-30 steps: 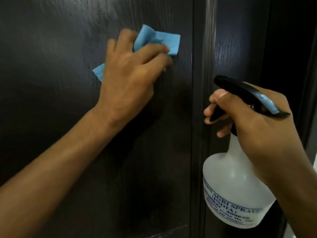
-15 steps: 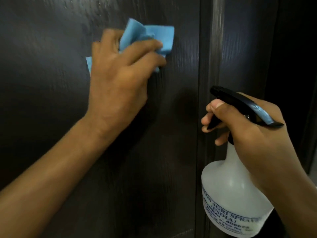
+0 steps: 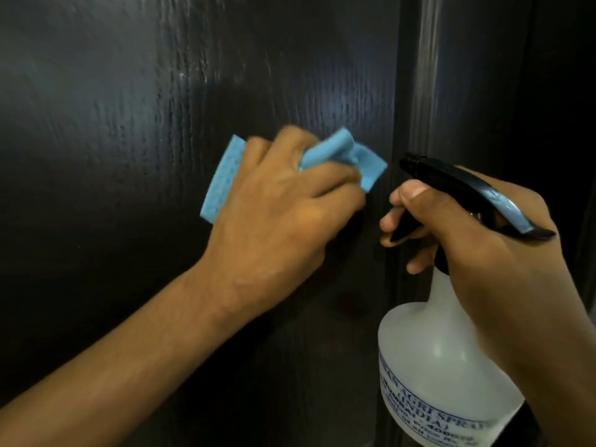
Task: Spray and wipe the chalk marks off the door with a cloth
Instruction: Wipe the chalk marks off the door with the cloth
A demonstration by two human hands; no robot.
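Dark wood-grain door (image 3: pixel 129 156) fills the view, surface streaked and glossy above the hands; no distinct chalk marks can be made out in the blur. A raised vertical moulding (image 3: pixel 419 91) runs down the right side of the panel. Spray bottle (image 3: pixel 442 366), translucent white with blue printed lettering and a black trigger head, sits low right, upright, nozzle aimed toward the door near the moulding. Right hand (image 3: pixel 490 253) is wrapped around the bottle's neck, fingers on the trigger, thumb on top of the head. Left hand (image 3: pixel 283 214) lies flat against the door panel, closed over a blue cloth (image 3: pixel 222 179), pressing it to the wood. Cloth shows bunched between the fingers and sticks out on both sides of the hand. Cloth's right corner lies just beside the nozzle, apart from it.
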